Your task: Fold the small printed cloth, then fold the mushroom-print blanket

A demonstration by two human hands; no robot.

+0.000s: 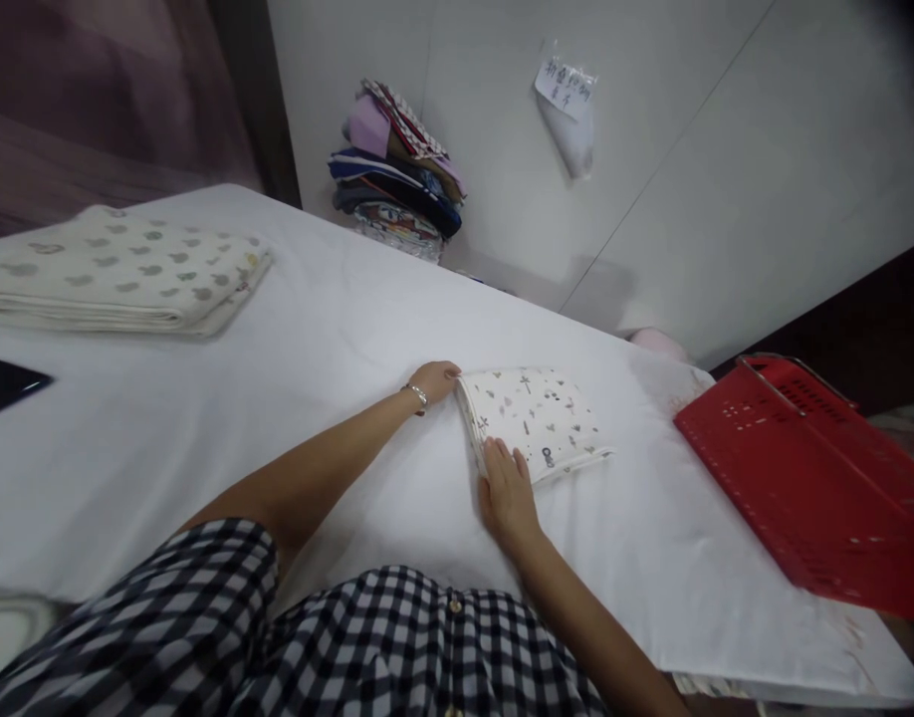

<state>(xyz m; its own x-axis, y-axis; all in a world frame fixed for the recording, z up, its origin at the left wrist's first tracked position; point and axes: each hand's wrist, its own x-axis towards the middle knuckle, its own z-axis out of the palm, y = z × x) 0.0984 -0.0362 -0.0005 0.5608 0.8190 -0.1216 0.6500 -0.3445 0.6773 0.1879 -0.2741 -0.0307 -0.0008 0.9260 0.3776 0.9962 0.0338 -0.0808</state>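
A folded white cloth [536, 413] with small printed figures lies on the white-covered table [352, 299] in front of me. My left hand [434, 381], with a bracelet at its wrist, pinches the cloth's far left corner. Flat on the near left edge of the same cloth rests my right hand [511, 498], its fingers stretched out and a little apart. The folded layers show along the left side, between the two hands.
A larger folded patterned cloth [128, 264] and a black phone [9, 386] lie on the left. At the right end stands a red plastic basket [807, 478]. Beyond the table's far edge are stacked folded clothes [401, 174] and a labelled plastic bag [568, 115].
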